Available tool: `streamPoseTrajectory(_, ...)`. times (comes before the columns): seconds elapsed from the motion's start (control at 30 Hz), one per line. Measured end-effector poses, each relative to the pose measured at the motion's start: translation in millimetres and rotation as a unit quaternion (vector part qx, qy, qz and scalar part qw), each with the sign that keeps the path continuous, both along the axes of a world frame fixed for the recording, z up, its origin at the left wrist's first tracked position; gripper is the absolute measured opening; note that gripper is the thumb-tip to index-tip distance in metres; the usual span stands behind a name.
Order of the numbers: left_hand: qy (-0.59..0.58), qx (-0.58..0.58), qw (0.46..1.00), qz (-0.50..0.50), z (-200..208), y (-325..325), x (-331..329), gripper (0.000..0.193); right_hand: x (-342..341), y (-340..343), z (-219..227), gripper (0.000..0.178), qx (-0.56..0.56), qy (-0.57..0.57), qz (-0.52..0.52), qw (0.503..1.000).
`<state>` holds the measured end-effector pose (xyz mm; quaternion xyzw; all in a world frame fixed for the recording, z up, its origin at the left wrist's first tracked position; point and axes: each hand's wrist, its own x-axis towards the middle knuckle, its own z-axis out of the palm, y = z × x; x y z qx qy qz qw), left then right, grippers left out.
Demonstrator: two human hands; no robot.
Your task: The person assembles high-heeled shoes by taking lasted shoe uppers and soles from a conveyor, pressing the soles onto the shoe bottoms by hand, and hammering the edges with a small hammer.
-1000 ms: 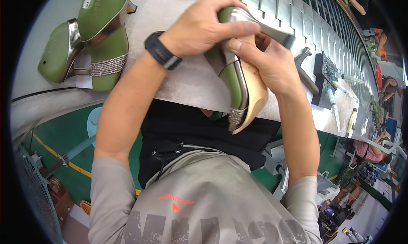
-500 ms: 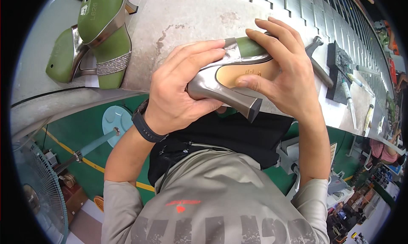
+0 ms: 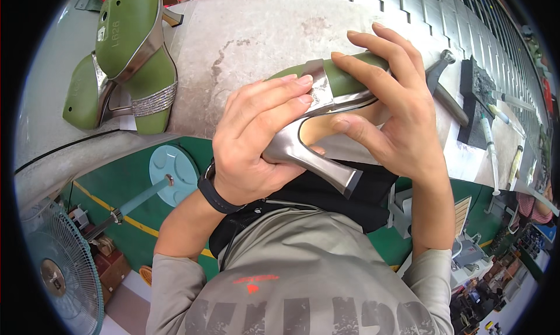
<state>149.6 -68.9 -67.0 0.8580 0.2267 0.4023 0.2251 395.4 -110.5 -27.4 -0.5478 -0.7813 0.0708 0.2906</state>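
A metallic silver high-heeled shoe (image 3: 289,144), with a green shoe last (image 3: 344,83) inside it, is held over the near edge of the worktable. Its heel slants down toward my body, and a tan sole shows partly between my hands. My left hand (image 3: 251,139) wraps round the heel end, fingers over the upper by the silver strap. Gripping the toe end, my right hand (image 3: 396,102) has its thumb on the sole and its index finger on the green last; its other fingers reach over the far side. The toe is mostly hidden behind this hand.
More shoes on green lasts (image 3: 131,49) stand at the left of the pale worktable (image 3: 198,49). A hammer (image 3: 446,93), a black block (image 3: 475,102) and several syringe-like tubes (image 3: 490,151) lie at right. Metal rollers (image 3: 402,8) run behind; a fan (image 3: 58,271) stands lower left.
The shoe has tipped in my hands, so its heel points lower and less of the tan sole shows. More of the green last is visible. Both hands keep their hold.
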Motion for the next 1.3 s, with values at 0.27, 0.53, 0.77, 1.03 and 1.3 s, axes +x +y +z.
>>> streamPoseTrajectory(0.27,0.077,-0.099,0.992,-0.024,6,-3,5,0.069,13,-1,5,0.039,-0.015,-0.005,0.045,0.999)
streamPoseTrajectory(0.53,0.093,-0.266,0.959,-0.011,24,7,22,0.031,11,-1,9,0.026,0.005,0.061,0.089,0.994)
streamPoseTrajectory(0.77,0.062,-0.272,0.96,0.005,21,6,32,0.029,10,-3,8,0.026,0.049,0.034,0.107,0.992)
streamPoseTrajectory(1.03,0.076,-0.233,0.969,0.042,24,8,37,0.04,25,3,1,0.033,0.043,0.078,0.03,0.996)
streamPoseTrajectory(1.3,0.125,-0.218,0.968,-0.019,28,26,54,0.066,27,-2,12,0.066,-0.015,-0.017,0.001,1.0)
